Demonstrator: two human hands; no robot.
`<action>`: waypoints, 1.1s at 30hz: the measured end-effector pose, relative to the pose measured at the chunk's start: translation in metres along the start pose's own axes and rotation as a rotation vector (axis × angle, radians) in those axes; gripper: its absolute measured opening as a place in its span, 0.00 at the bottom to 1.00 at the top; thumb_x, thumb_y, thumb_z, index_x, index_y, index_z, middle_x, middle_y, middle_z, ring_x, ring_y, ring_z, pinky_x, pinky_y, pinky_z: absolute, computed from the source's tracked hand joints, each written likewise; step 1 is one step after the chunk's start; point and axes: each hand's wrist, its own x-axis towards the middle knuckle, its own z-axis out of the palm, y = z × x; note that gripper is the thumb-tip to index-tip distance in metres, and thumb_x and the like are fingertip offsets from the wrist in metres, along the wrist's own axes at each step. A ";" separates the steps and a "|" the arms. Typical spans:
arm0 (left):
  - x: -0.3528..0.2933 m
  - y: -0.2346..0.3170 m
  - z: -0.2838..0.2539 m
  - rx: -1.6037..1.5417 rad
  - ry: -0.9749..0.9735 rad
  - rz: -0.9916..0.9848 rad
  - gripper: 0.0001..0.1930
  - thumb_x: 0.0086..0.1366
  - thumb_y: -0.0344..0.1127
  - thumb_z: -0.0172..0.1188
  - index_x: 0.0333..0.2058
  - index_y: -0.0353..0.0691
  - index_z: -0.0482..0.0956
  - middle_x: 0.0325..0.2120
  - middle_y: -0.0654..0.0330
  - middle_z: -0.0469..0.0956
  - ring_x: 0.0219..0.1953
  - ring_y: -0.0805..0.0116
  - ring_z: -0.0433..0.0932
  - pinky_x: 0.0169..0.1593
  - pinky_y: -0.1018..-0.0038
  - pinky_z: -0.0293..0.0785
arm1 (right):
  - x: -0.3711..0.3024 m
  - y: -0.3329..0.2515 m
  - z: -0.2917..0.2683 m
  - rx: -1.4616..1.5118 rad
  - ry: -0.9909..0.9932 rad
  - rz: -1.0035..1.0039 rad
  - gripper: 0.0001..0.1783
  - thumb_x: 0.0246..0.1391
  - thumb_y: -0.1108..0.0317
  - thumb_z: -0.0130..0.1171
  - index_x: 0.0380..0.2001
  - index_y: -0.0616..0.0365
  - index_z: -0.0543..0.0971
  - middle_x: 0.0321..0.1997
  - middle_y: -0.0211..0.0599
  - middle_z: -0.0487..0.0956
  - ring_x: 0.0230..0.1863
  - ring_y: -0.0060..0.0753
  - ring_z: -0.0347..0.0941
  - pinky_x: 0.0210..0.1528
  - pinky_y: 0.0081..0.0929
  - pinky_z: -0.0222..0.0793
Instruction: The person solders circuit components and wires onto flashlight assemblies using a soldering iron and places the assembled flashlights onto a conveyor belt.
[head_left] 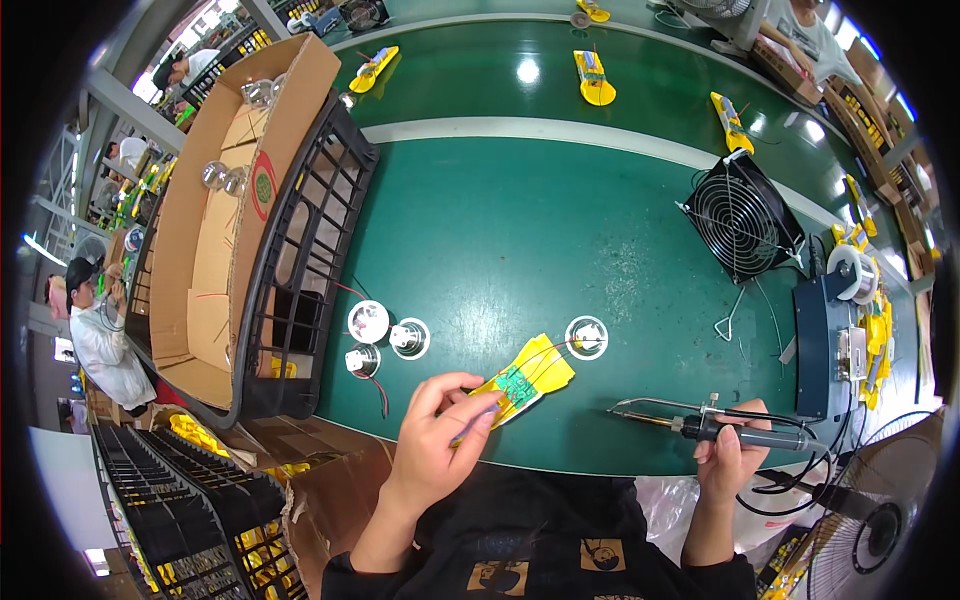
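My left hand (437, 435) is closed, its fingers pinching the near end of a yellow flat piece (548, 366) that bears a small green circuit board (515, 387). Thin dark and red wires run from the board to a round white-rimmed lamp part (587, 338) lying just beyond it. In my right hand (731, 452) is a soldering iron (715, 430) with a thin curved feed tube; its tip points left, apart from the board. Three more lamp parts, among them a round white one (368, 321), lie left of the board. My fingertips hide part of the yellow piece.
On the left stands a cardboard box (205, 330) with clear bulbs, resting on a black crate (310, 230). A black fan (738, 220) and a blue soldering station (822, 345) with a wire spool (853, 274) stand right. Yellow pieces (596, 80) lie on the green belt beyond.
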 end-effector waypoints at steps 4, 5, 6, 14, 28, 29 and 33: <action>0.006 -0.006 0.000 0.000 -0.181 0.049 0.08 0.49 0.24 0.58 0.31 0.36 0.77 0.35 0.58 0.67 0.24 0.75 0.66 0.29 0.80 0.65 | -0.002 0.000 -0.003 0.032 0.012 0.008 0.10 0.47 0.70 0.53 0.27 0.64 0.65 0.15 0.33 0.67 0.10 0.16 0.61 0.10 0.11 0.55; 0.006 -0.005 -0.002 -0.029 -0.187 0.042 0.08 0.49 0.24 0.59 0.30 0.35 0.77 0.35 0.58 0.67 0.25 0.75 0.66 0.30 0.80 0.65 | -0.002 0.001 -0.004 0.043 0.016 0.004 0.10 0.47 0.70 0.53 0.27 0.64 0.65 0.15 0.33 0.67 0.10 0.16 0.61 0.10 0.11 0.55; 0.006 -0.004 -0.003 -0.059 -0.194 0.035 0.07 0.48 0.24 0.59 0.30 0.35 0.77 0.36 0.57 0.67 0.25 0.74 0.67 0.30 0.79 0.66 | -0.003 0.002 -0.004 0.055 0.011 0.011 0.10 0.47 0.70 0.53 0.27 0.63 0.65 0.15 0.32 0.67 0.10 0.16 0.61 0.10 0.11 0.55; 0.008 0.005 -0.007 0.078 -0.162 0.049 0.10 0.46 0.28 0.62 0.30 0.35 0.74 0.37 0.56 0.67 0.31 0.66 0.70 0.34 0.75 0.68 | -0.002 0.007 -0.008 0.061 0.054 0.034 0.09 0.47 0.70 0.53 0.27 0.63 0.66 0.14 0.31 0.67 0.10 0.15 0.61 0.11 0.10 0.54; 0.137 0.024 -0.037 0.245 -0.120 -0.016 0.18 0.40 0.37 0.63 0.32 0.34 0.74 0.25 0.52 0.74 0.27 0.59 0.74 0.33 0.72 0.70 | -0.022 0.028 -0.015 0.083 0.373 0.102 0.07 0.45 0.75 0.50 0.28 0.66 0.65 0.29 0.36 0.64 0.11 0.19 0.60 0.11 0.13 0.60; 0.174 0.030 -0.037 0.259 -0.182 -0.093 0.18 0.41 0.38 0.62 0.31 0.34 0.75 0.24 0.51 0.74 0.27 0.59 0.75 0.32 0.72 0.70 | -0.022 0.031 -0.019 0.087 0.371 0.118 0.08 0.45 0.75 0.50 0.29 0.65 0.64 0.31 0.37 0.63 0.12 0.19 0.61 0.11 0.13 0.60; 0.333 -0.007 -0.021 0.522 -0.115 -0.135 0.21 0.38 0.44 0.62 0.27 0.30 0.76 0.23 0.47 0.75 0.28 0.57 0.76 0.34 0.70 0.70 | -0.038 0.043 -0.027 0.081 0.439 0.148 0.08 0.45 0.75 0.50 0.29 0.64 0.63 0.32 0.37 0.63 0.12 0.18 0.60 0.12 0.13 0.60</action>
